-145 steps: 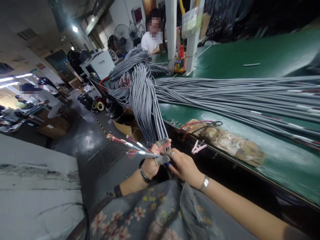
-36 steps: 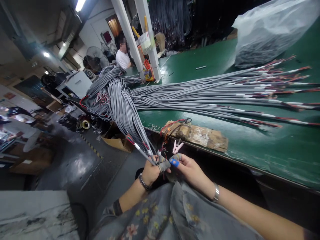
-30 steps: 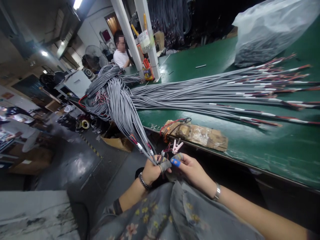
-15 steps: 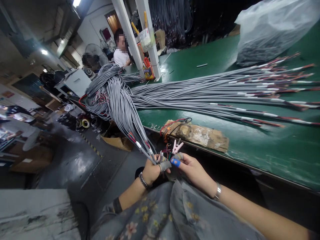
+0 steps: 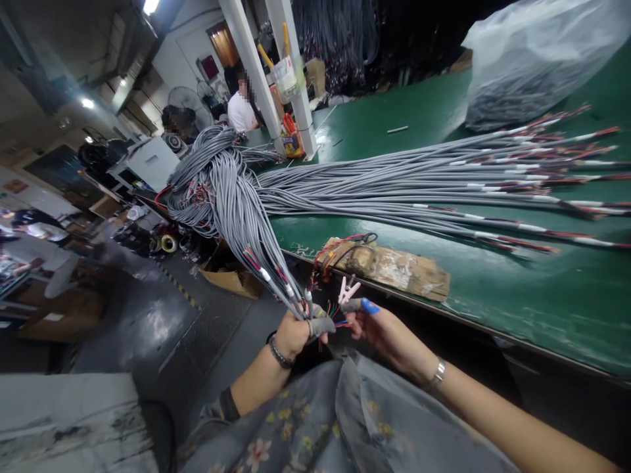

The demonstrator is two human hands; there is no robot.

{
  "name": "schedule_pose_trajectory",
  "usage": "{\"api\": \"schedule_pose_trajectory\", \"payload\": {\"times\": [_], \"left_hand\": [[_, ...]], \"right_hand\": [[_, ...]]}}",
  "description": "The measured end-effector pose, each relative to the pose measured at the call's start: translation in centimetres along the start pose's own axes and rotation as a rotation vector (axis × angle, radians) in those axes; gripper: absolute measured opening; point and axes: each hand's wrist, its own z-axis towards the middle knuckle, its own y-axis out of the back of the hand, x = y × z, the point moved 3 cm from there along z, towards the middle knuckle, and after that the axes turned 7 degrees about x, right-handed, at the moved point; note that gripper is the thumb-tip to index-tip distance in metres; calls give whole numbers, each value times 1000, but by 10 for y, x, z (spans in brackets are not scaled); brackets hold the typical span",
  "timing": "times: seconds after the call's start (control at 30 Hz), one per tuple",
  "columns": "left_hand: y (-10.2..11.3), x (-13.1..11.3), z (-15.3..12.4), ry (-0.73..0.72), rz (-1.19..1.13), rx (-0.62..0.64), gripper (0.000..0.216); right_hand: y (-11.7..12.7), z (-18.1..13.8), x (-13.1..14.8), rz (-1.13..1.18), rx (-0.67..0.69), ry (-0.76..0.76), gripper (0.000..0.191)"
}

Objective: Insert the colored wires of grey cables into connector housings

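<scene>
Grey cables [image 5: 269,253]: ends held just off the tabletop's [image 5: 517,289] near edge.
Left hand [image 5: 293,334] clenched around cables near their ends; coloured wires [image 5: 341,323] protrude rightward; right hand [image 5: 387,334] at their tips, pinch unconfirmed. Judged: cables springy, heavy bunched; wires soft, easily kinked; grip cables, not wires.

We note a long, glossy green workbench [image 5: 493,276] at right, two white square posts [image 5: 252,62] standing on it; a dark-grey floor [image 5: 142,322] with yellow-and-black striped tape [image 5: 179,288]; a pale wall [image 5: 172,62] behind; a bright white ceiling lamp [image 5: 150,6].
</scene>
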Motion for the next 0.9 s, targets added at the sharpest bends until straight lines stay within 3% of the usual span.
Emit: {"api": "schedule_pose_trajectory", "payload": {"times": [0.17,0.37,0.9], "left_hand": [[0,-5,10,81,15,145,30],[-8,-8,17,117,-22,118,31],[-8,5,22,84,66,141,27]], "right_hand": [[12,24,-3,61,40,12,48],[1,33,5,151,68,65,47],[-10,29,14,179,-61,103,42]]}}
